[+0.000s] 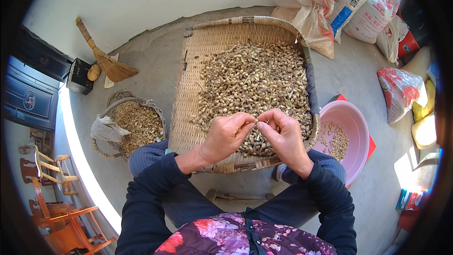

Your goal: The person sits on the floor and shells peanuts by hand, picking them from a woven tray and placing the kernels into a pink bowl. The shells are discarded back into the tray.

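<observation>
My left hand [224,136] and my right hand [285,136] meet over a woven wicker winnowing basket [191,67]. Between their thumbs and forefingers they pinch one small pale pod [255,122], apparently a peanut, mostly covered by the fingertips. A heap of dried peanut-like pods [253,78], mixed with stalk bits, spreads beneath and beyond my hands. The basket's near rim lies across my knees. To the right, a pink plastic basin [357,124] holds a loose layer of pale pods [336,141].
A handled wicker basket [161,113] of light husks or shells [138,124] stands left, with a whitish cloth [106,129] on its rim. Farther off are a straw broom [109,63], a black box [79,76], wooden chairs [70,226], and filled plastic sacks [375,14] by the wall.
</observation>
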Available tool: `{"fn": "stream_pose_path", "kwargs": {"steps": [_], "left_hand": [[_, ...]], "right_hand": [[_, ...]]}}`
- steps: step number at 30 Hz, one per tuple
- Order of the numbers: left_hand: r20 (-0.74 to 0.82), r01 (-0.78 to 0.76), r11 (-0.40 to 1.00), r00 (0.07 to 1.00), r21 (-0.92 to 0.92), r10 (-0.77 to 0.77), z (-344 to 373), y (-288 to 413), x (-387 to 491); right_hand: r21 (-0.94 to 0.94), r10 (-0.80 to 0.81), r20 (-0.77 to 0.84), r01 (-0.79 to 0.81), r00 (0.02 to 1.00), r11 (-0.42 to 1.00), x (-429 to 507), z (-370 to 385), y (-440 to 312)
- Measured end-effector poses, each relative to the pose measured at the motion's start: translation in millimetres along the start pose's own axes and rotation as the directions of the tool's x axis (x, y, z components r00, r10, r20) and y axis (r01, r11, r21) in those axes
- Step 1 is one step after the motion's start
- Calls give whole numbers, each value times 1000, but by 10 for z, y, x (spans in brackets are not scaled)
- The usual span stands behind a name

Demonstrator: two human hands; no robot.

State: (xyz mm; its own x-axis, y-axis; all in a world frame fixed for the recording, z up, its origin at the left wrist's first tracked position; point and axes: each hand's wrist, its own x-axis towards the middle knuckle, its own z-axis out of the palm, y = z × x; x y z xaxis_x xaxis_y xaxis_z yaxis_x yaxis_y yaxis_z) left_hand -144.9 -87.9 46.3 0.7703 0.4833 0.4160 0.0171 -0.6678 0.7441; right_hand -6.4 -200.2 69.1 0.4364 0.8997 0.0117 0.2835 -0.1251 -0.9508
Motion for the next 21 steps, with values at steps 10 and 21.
{"fn": "stream_pose_path", "kwargs": {"steps": [10, 21], "left_hand": [[47, 38, 999, 998, 5, -38, 1, 27, 10], [171, 414, 832, 910, -369, -378, -12, 81, -10]], "right_hand": [[80, 26, 10, -27, 1000, 996, -6, 18, 20], [261, 91, 5, -89, 996, 961, -12, 46, 7]]}}
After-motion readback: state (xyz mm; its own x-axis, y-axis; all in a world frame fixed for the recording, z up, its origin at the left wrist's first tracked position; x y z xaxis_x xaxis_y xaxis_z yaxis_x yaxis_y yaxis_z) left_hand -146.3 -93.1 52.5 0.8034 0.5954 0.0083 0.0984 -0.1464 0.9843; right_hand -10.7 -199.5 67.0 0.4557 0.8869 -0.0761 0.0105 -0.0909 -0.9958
